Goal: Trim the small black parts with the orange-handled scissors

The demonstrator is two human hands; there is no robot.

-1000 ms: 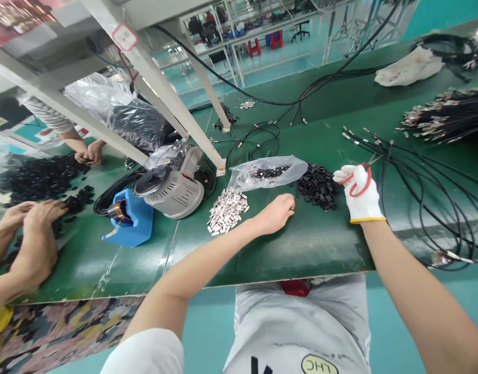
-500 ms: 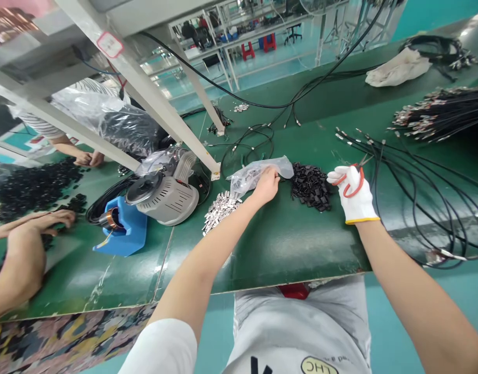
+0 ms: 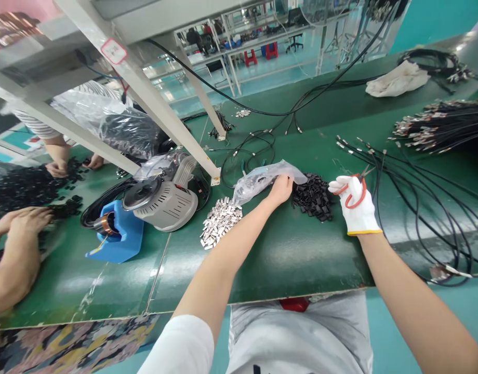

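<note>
In the head view, the person's bare left hand (image 3: 281, 190) is at the near edge of a clear plastic bag (image 3: 254, 183). Its fingers are pressed together and pinch the right end of the bag. The bag lies on the green table (image 3: 286, 259), in front of the person. Some dark things show through it, but they are too blurry to name.

A pile of little black pieces (image 3: 313, 200) is just to the right of the bag. A pile of little silver pieces (image 3: 219, 223) is near the bag's left end, beside the left arm.

The right hand (image 3: 356, 209) wears a white glove (image 3: 362, 221) with a yellow edge. Its fingers are curled around the red handles of some scissors (image 3: 364, 190), and the tips point up and away. I cannot tell if the blades are apart. Thin black cables (image 3: 354, 150) lie close by, and a fat bunch of cables (image 3: 453, 124) is farther to the right.

To the left of the silver pile are a grey machine (image 3: 164, 205) and a blue tape holder (image 3: 124, 236). At the far left, a co-worker's hands (image 3: 28, 221) are at some small black bits (image 3: 69, 206). Another person's hands (image 3: 57, 169) are farther back.
</note>
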